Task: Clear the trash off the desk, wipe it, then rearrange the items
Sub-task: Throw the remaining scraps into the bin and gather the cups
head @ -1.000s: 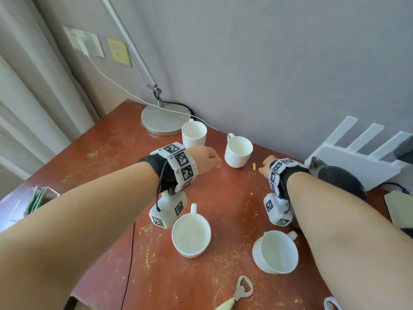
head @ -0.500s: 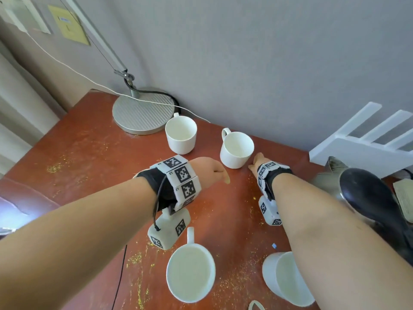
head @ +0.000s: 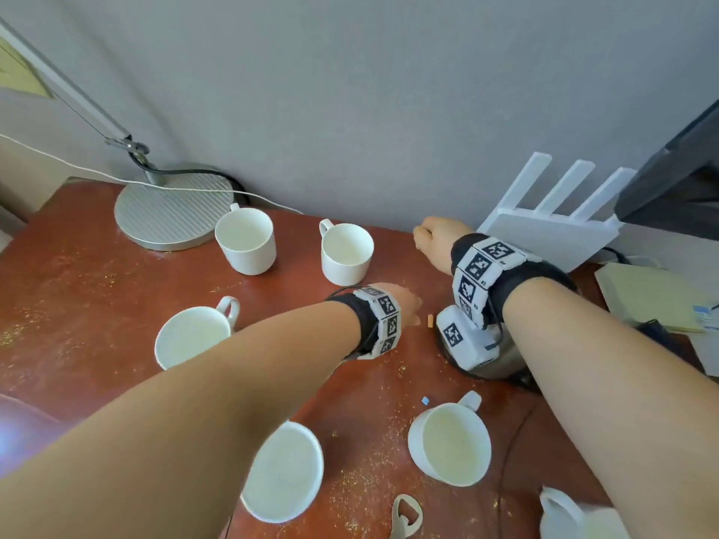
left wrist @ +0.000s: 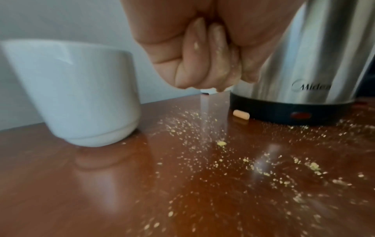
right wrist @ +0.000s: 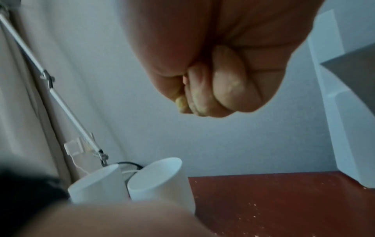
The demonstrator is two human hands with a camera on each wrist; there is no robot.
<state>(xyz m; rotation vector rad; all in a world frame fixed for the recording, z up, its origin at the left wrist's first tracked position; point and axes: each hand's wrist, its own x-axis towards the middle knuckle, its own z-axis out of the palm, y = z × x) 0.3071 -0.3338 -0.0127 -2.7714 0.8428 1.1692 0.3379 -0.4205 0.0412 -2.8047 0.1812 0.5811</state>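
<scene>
Yellow crumbs are scattered over the red-brown desk (head: 78,305). A small orange pellet (head: 430,320) (left wrist: 241,114) lies against the base of the steel kettle (head: 498,363) (left wrist: 324,56). A tiny blue scrap (head: 425,401) lies nearer me. My left hand (head: 408,305) (left wrist: 202,72) hovers just left of the pellet, curled into a fist with crumb-dusted fingers; nothing shows inside it. My right hand (head: 428,235) (right wrist: 213,96) is raised near the wall, also a fist, with a yellow scrap (right wrist: 180,102) pinched at its fingertips.
Several white cups stand around: two at the back (head: 245,243) (head: 346,252), others nearer (head: 194,336) (head: 451,445) (head: 284,468). A lamp base (head: 171,212) sits back left, a white router (head: 552,235) and papers (head: 653,297) right, and a bottle opener (head: 406,515) near the front edge.
My right hand lifted off the desk beside the back cup, and the yellow scrap that lay there is gone. My left hand shifted right toward the kettle.
</scene>
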